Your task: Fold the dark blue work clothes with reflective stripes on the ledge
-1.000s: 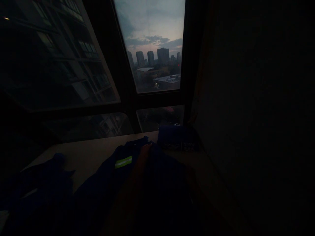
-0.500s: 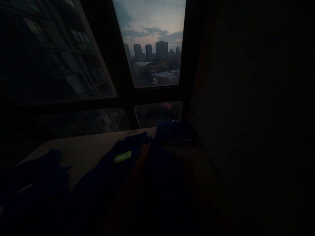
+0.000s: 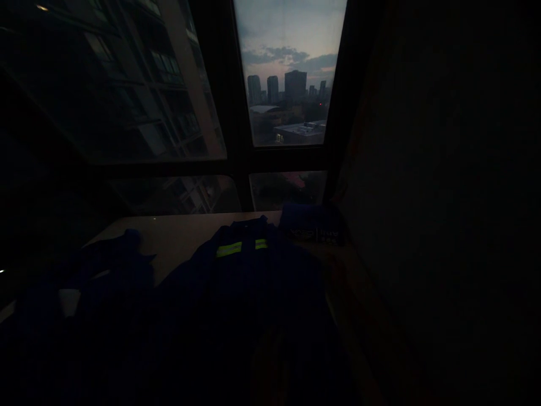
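Note:
A dark blue work jacket point(image 3: 236, 270) lies spread out on a pale surface, its collar toward the window. Two yellow-green reflective strips cross its chest. Low in the view, a dim reddish shape over the jacket seems to be my left hand point(image 3: 270, 355); darkness hides its fingers. Beside the jacket's right edge, another faint reddish patch looks like my right hand point(image 3: 336, 270), with its fingers and anything in them lost in shadow.
More blue clothing point(image 3: 122, 265) lies in a heap at the left, with a small whitish patch. A folded blue item with pale lettering point(image 3: 313, 223) sits at the back right. The pale ledge point(image 3: 181, 228) meets the window frame point(image 3: 234, 163). A dark wall point(image 3: 443, 197) rises at right.
My left hand has left the jacket's collar and come down toward me, uncovering the second reflective strip. The view has swung left, so the window and clothes appear farther right.

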`<state>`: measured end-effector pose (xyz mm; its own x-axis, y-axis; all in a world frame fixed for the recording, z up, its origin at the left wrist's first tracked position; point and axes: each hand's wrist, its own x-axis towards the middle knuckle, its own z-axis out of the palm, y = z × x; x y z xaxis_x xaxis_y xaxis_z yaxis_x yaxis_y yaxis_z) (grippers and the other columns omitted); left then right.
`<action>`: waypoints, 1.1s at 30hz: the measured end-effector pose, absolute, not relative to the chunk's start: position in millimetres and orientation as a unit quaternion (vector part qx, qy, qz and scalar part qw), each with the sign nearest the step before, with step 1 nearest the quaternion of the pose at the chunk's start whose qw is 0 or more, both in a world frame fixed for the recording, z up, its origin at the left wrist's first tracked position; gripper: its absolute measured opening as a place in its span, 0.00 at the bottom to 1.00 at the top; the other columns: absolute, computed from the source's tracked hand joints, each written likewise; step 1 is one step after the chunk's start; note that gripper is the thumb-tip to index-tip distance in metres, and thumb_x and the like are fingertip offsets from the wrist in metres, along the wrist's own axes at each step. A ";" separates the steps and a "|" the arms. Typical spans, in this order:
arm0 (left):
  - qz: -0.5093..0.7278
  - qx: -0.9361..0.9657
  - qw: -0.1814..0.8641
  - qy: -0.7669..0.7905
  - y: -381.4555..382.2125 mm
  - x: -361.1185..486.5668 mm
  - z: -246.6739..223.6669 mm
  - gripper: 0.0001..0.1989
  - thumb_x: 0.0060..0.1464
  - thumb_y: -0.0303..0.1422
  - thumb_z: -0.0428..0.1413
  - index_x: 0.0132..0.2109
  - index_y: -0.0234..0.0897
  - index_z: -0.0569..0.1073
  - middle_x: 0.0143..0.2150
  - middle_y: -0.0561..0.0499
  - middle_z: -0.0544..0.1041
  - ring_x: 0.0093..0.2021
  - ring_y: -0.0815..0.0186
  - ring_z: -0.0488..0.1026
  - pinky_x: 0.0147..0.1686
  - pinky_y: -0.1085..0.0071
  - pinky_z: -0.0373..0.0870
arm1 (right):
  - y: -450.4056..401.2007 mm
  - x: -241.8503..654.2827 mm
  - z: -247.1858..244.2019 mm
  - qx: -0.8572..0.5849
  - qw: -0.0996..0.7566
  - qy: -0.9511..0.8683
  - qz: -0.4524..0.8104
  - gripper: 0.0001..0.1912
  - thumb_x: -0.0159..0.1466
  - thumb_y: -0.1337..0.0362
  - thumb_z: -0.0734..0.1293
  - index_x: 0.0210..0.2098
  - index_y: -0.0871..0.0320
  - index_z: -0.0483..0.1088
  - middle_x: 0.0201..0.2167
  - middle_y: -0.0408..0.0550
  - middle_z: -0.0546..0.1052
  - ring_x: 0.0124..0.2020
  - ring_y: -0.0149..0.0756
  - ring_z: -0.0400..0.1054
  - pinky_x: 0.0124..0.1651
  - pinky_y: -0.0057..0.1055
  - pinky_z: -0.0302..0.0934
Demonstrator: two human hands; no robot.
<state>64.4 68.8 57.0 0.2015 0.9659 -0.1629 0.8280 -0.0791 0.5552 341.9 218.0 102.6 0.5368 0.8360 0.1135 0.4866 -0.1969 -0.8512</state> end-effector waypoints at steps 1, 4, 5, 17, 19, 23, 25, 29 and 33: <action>0.117 0.754 0.249 0.597 56.6 64.3 51.4 0.27 0.59 0.35 0.46 0.64 0.44 0.67 0.71 0.46 0.61 0.70 0.51 0.57 0.69 0.48 0.56 | 215.4 338.8 102.6 -0.741 0.452 -0.459 0.190 0.19 0.67 0.56 0.65 0.54 0.57 0.69 0.58 0.53 0.71 0.56 0.44 0.67 0.58 0.48 0.63; 0.095 0.784 0.211 0.577 38.2 62.9 39.5 0.27 0.58 0.33 0.47 0.65 0.43 0.67 0.72 0.45 0.58 0.71 0.51 0.55 0.68 0.48 0.57 | 202.5 325.1 92.0 -0.675 0.413 -0.587 0.170 0.19 0.67 0.62 0.60 0.55 0.57 0.71 0.62 0.53 0.69 0.64 0.44 0.60 0.66 0.45 0.54; 0.086 0.779 0.212 0.584 36.7 61.7 39.0 0.28 0.59 0.33 0.46 0.66 0.41 0.66 0.72 0.44 0.58 0.71 0.51 0.56 0.68 0.49 0.58 | 197.7 321.4 85.6 -0.643 0.382 -0.645 0.157 0.21 0.67 0.64 0.59 0.56 0.57 0.71 0.64 0.52 0.68 0.66 0.44 0.58 0.68 0.46 0.50; 0.020 0.663 0.348 0.663 28.7 37.0 78.0 0.33 0.58 0.38 0.44 0.69 0.31 0.58 0.66 0.40 0.68 0.65 0.57 0.66 0.64 0.62 0.63 | 118.2 326.9 77.4 -0.749 0.352 -0.522 0.207 0.28 0.67 0.55 0.57 0.61 0.64 0.65 0.59 0.61 0.72 0.59 0.46 0.67 0.61 0.43 0.61; -0.014 0.647 0.372 0.666 26.1 33.4 76.7 0.32 0.58 0.38 0.45 0.68 0.32 0.60 0.61 0.40 0.75 0.60 0.58 0.72 0.60 0.64 0.67 | 67.5 322.0 76.4 -0.755 0.319 -0.496 0.286 0.26 0.66 0.52 0.57 0.56 0.60 0.70 0.53 0.57 0.77 0.53 0.45 0.73 0.55 0.40 0.66; -0.051 0.653 0.394 0.645 25.8 34.1 87.3 0.27 0.58 0.40 0.47 0.62 0.38 0.70 0.60 0.43 0.75 0.60 0.56 0.72 0.60 0.62 0.66 | -21.7 303.4 65.2 -0.779 0.231 -0.469 0.347 0.25 0.64 0.49 0.60 0.54 0.56 0.72 0.48 0.56 0.80 0.46 0.47 0.77 0.47 0.37 0.69; -0.048 0.660 0.390 0.641 26.6 40.8 93.7 0.26 0.56 0.40 0.49 0.61 0.40 0.71 0.62 0.43 0.74 0.62 0.55 0.70 0.62 0.60 0.64 | -42.8 289.8 59.9 -0.792 0.210 -0.464 0.337 0.28 0.64 0.50 0.61 0.60 0.56 0.67 0.50 0.57 0.79 0.46 0.47 0.77 0.47 0.38 0.69; -0.050 0.662 0.384 0.642 28.1 62.1 98.4 0.30 0.55 0.34 0.51 0.65 0.33 0.65 0.68 0.39 0.66 0.68 0.53 0.62 0.67 0.58 0.56 | -43.2 267.7 54.1 -0.783 0.249 -0.469 0.325 0.35 0.63 0.55 0.61 0.68 0.57 0.55 0.63 0.57 0.68 0.57 0.46 0.71 0.54 0.38 0.69; 0.019 0.587 0.510 0.628 27.7 75.1 102.2 0.35 0.57 0.33 0.51 0.69 0.26 0.54 0.71 0.35 0.57 0.69 0.58 0.60 0.65 0.67 0.61 | -34.0 271.3 67.4 -0.751 0.348 -0.478 0.295 0.31 0.64 0.57 0.57 0.66 0.57 0.58 0.65 0.55 0.66 0.64 0.43 0.63 0.63 0.40 0.63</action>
<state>75.1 27.7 102.2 0.2095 0.7574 -0.6184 0.7179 0.3102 0.6231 271.3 -34.0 67.4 0.3689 0.9230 -0.1098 0.5125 -0.3005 -0.8044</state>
